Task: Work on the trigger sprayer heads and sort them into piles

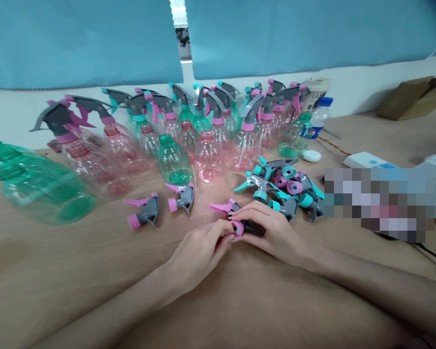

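Observation:
Both my hands meet over a grey and pink spray head [237,228] low above the wooden table. My right hand [276,230] is curled round its grey body. The fingers of my left hand [203,242] pinch at the pink collar. Its pink trigger points left, and part of the body is hidden by my fingers. Two more pink spray heads, one [144,211] farther left and one [182,198] nearer, lie on the table. Just behind my right hand is a pile of turquoise and pink spray heads [259,186].
Clear pink and green bottles, many topped with spray heads, stand in rows along the wall; an open green bottle [174,160] is in front. Green bottles [39,189] lie at left. At right are a water bottle [320,118], a white box [370,161], a blurred-out item and a cardboard box [403,99].

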`<state>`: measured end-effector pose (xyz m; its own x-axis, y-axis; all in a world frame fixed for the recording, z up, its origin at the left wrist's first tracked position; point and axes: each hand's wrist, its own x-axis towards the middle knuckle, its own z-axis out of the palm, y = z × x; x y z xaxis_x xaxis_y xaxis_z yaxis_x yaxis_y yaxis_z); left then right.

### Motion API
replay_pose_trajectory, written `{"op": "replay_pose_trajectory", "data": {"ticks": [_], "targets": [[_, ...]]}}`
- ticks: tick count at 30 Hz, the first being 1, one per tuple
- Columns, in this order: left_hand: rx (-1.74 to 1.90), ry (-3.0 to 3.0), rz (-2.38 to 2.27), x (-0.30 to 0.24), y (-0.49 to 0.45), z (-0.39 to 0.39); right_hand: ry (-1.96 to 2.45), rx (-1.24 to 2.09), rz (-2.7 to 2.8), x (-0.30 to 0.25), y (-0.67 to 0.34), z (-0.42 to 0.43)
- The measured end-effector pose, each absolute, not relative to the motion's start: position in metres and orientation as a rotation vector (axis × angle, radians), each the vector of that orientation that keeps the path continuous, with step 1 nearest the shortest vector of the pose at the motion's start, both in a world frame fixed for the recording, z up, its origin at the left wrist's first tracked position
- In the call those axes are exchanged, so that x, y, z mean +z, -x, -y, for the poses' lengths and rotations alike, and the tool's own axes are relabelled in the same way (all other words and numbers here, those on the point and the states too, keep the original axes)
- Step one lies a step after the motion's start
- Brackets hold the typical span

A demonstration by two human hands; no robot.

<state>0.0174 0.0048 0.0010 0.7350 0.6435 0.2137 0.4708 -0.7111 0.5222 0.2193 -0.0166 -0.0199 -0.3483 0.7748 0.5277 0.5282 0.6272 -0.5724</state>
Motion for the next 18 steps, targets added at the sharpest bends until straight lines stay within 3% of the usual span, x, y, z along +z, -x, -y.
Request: {"op": "replay_pose_trajectory", "data": {"ticks": [18], "targets": [[0.725, -2.628, -0.766, -0.006, -0.0126, -0.0049, 1.038, 0.439, 1.959, -0.0169, -0.2205, 0.0162]]}}
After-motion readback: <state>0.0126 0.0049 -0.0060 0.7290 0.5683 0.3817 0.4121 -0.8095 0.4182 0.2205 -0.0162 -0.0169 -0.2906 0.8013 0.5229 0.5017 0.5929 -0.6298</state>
